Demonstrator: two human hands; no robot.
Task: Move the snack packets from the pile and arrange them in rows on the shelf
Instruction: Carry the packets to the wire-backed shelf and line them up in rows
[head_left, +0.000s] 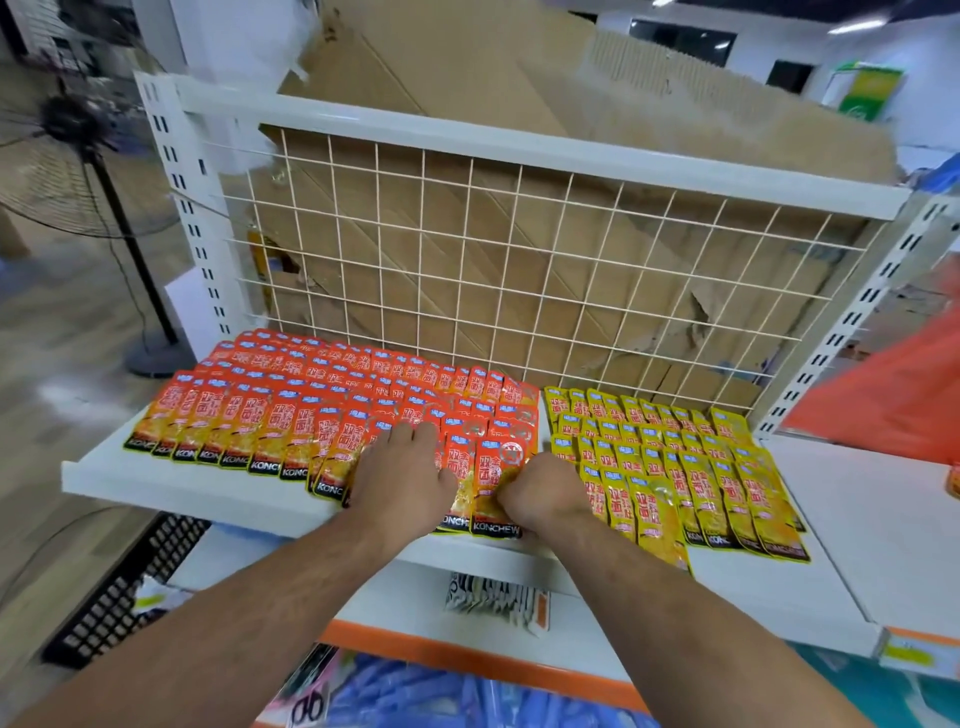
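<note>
Shop interior behind a white wire rack

On my feed, flattened cardboard (467, 67) leans behind a white wire grid (519, 270). At left a black pedestal fan (78, 124) stands on the brownish floor (62, 322), with a black plastic crate (119, 587) nearer. Ceiling strip lights (857, 25) glow near dark windows (680, 39).

Two hands (400, 483), one shelf (156, 483), one orange packet block (291, 405), one yellow packet block (675, 452)

White shelf (156, 483) bears overlapping rows of orange packets (260, 415) and yellow packets (675, 467).
</note>
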